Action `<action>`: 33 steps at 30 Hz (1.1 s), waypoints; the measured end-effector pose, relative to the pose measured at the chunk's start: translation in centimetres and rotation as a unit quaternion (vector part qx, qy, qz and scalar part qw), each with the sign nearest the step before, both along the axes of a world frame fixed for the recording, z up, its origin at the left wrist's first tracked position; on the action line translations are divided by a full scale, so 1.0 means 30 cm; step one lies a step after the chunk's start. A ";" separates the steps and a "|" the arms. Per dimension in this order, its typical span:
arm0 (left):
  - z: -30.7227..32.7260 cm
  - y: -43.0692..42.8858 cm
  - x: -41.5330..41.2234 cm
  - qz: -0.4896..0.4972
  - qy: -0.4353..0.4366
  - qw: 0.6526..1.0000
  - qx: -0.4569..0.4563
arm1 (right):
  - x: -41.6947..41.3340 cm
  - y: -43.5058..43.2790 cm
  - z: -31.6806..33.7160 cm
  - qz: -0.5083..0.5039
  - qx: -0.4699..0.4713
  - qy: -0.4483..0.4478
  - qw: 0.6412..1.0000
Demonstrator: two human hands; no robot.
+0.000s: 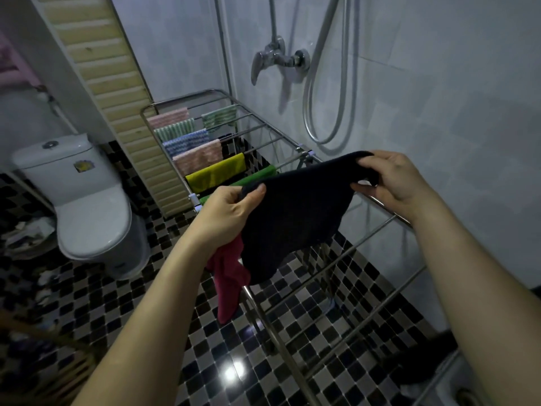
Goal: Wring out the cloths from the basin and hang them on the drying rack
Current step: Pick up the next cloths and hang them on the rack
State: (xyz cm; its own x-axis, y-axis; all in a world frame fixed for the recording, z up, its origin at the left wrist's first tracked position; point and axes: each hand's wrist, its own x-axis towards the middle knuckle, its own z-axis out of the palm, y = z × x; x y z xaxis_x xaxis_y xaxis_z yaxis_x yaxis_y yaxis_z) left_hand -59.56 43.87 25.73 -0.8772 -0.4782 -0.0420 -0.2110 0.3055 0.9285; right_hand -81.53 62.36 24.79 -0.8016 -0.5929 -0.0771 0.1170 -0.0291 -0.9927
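I hold a black cloth (295,212) spread between both hands above the middle rails of the metal drying rack (377,238). My left hand (225,218) pinches its left corner and also grips a magenta cloth (228,276) that dangles below the palm. My right hand (398,183) pinches the black cloth's right corner next to the rack's far rail. Several cloths hang on the rack's far half: pink (168,117), striped green (175,131), blue (186,143), yellow (216,174) and green (254,178) ones. The basin is not in view.
A white toilet (85,200) stands at the left on the black-and-white mosaic floor (164,288). A shower tap (278,58) and its hose (328,92) hang on the tiled wall behind the rack. A slatted folding door (117,92) borders the rack's left side.
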 end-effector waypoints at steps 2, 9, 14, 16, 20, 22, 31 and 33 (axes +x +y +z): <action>-0.018 0.003 0.000 -0.007 -0.040 0.998 -0.050 | -0.008 0.007 -0.043 -0.001 0.018 -0.001 1.000; -0.120 0.055 0.019 -0.185 -0.222 0.957 -0.027 | -0.004 0.100 -0.234 -0.027 0.028 -0.102 0.994; -0.239 0.199 0.017 -0.310 -0.296 0.896 -0.115 | 0.011 0.209 -0.372 -0.002 0.200 -0.010 0.980; -0.301 0.250 0.019 -0.342 -0.289 0.881 -0.152 | 0.013 0.240 -0.404 0.059 0.316 0.092 0.942; -0.393 0.297 0.035 -0.365 -0.308 0.863 -0.162 | 0.006 0.264 -0.445 0.212 0.516 0.161 0.814; -0.422 0.293 0.038 -0.338 -0.299 0.878 -0.158 | 0.019 0.259 -0.456 0.225 0.556 0.159 0.784; -0.514 0.179 0.097 -0.037 -0.310 0.902 -0.299 | 0.092 0.153 -0.591 -0.075 0.272 -0.036 0.959; -0.528 0.178 0.108 -0.022 -0.316 0.898 -0.307 | 0.106 0.125 -0.613 -0.091 0.239 -0.065 0.965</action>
